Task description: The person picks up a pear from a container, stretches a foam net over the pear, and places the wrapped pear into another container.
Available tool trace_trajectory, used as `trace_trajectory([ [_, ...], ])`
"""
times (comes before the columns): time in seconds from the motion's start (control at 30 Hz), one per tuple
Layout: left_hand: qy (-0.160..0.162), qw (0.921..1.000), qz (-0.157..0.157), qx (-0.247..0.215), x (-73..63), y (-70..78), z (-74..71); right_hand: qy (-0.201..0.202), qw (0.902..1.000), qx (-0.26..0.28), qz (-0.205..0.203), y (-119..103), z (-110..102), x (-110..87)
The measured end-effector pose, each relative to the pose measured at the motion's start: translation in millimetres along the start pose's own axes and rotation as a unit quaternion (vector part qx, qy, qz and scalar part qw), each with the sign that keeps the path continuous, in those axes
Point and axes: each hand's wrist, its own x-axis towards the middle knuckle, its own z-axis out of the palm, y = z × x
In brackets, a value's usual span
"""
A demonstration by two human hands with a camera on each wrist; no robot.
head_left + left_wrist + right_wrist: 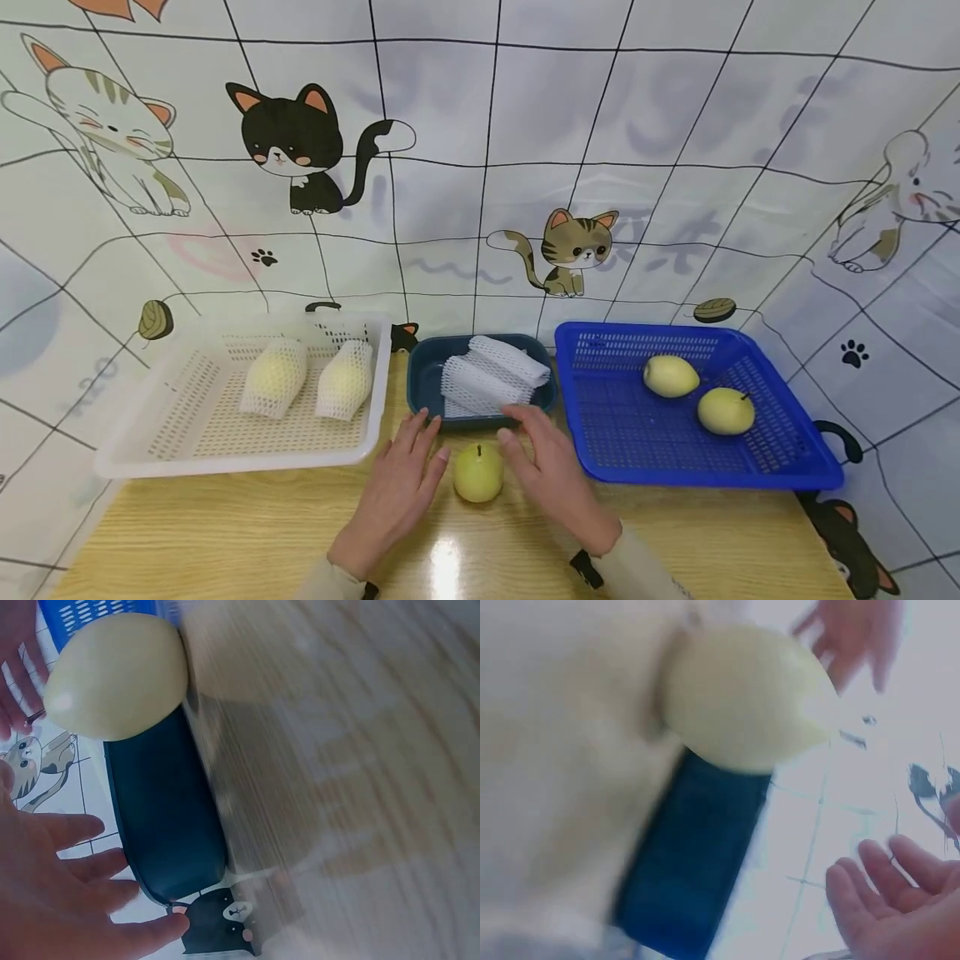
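Observation:
A yellow-green pear [477, 473] stands upright on the wooden table, stem up, between the two hands. My left hand [399, 477] is left of it with fingers extended, fingertips by the front left of a dark teal tray [420, 383]. On the pear's other side, my right hand [551, 471] has its fingers loosely bent over the tray's front rim, close to white foam net sleeves [487, 379]. Whether its fingertips touch a sleeve, I cannot tell. The left wrist view shows the left fingers [112, 896] spread apart; in the right wrist view, the right fingers [885, 881] look relaxed around nothing.
On the left, a white basket [247, 458] contains two pears in foam nets [275, 379]. To the right is a blue basket [622, 450] with two bare pears [725, 411]. Behind everything hangs a cat-printed sheet [450, 200]. Wooden table [225, 533] surface extends in front.

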Motion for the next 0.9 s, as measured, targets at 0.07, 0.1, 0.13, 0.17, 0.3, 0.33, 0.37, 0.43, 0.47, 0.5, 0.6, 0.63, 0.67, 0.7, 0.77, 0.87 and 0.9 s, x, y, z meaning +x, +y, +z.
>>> trace_trajectory([
  [0.07, -0.008, 0.9999, -0.003, 0.012, 0.5, -1.1, -0.1, 0.019, 0.9996, -0.021, 0.003, -1.2, -0.5, 16.6],
  [0.1, -0.012, 0.9998, -0.003, 0.017, 0.9, -1.4, 0.1, 0.019, 0.999, -0.039, 0.01, -1.4, 0.3, 24.7],
  [0.13, -0.015, 0.9997, -0.003, 0.02, 1.5, -1.5, 0.4, 0.016, 0.9982, -0.057, 0.014, -1.0, 1.6, 32.2],
  [0.17, -0.018, 0.9996, -0.003, 0.021, 2.0, -1.4, 0.9, 0.011, 0.9969, -0.075, 0.019, -0.1, 3.3, 39.1],
  [0.3, -0.031, 0.999, -0.001, 0.031, 2.9, -0.8, 2.8, -0.015, 0.9875, -0.155, 0.024, 7.2, 12.6, 57.7],
  [0.33, -0.032, 0.9989, 0.0, 0.034, 2.7, -0.8, 3.1, -0.02, 0.9844, -0.173, 0.025, 9.4, 14.9, 60.2],
  [0.37, -0.031, 0.9989, 0.001, 0.036, 2.3, -0.9, 3.2, -0.024, 0.9808, -0.192, 0.026, 11.7, 17.2, 62.1],
  [0.43, -0.026, 0.9987, 0.005, 0.043, 1.5, -1.5, 3.2, -0.027, 0.9748, -0.22, 0.026, 15.6, 20.9, 64.1],
  [0.47, -0.023, 0.9987, 0.008, 0.046, 1.2, -2.0, 3.0, -0.026, 0.9725, -0.23, 0.025, 17.1, 22.1, 64.5],
  [0.5, -0.02, 0.9986, 0.011, 0.048, 0.9, -2.5, 2.6, -0.025, 0.9711, -0.236, 0.027, 18.2, 23.0, 64.5],
  [0.6, -0.014, 0.9987, 0.015, 0.047, 0.6, -4.2, 1.3, -0.012, 0.9696, -0.243, 0.024, 20.3, 23.9, 63.7],
  [0.63, -0.013, 0.9988, 0.015, 0.044, 0.6, -4.7, 0.8, -0.008, 0.9698, -0.243, 0.022, 20.9, 24.0, 63.3],
  [0.67, -0.013, 0.9989, 0.014, 0.042, 0.6, -5.2, 0.3, -0.004, 0.9699, -0.243, 0.019, 21.3, 24.0, 62.7],
  [0.7, -0.013, 0.9991, 0.014, 0.039, 0.5, -5.7, -0.4, 0.0, 0.9705, -0.241, 0.017, 21.7, 23.9, 62.2],
  [0.77, -0.014, 0.9993, 0.012, 0.033, 0.2, -6.7, -1.7, 0.009, 0.9714, -0.237, 0.008, 22.0, 24.2, 61.1],
  [0.87, -0.019, 0.9994, 0.008, 0.026, -0.2, -7.7, -2.9, 0.032, 0.9726, -0.23, -0.007, 22.4, 23.5, 58.0],
  [0.9, -0.022, 0.9995, 0.006, 0.024, -0.4, -8.1, -3.2, 0.042, 0.973, -0.226, -0.014, 22.5, 23.0, 56.8],
])
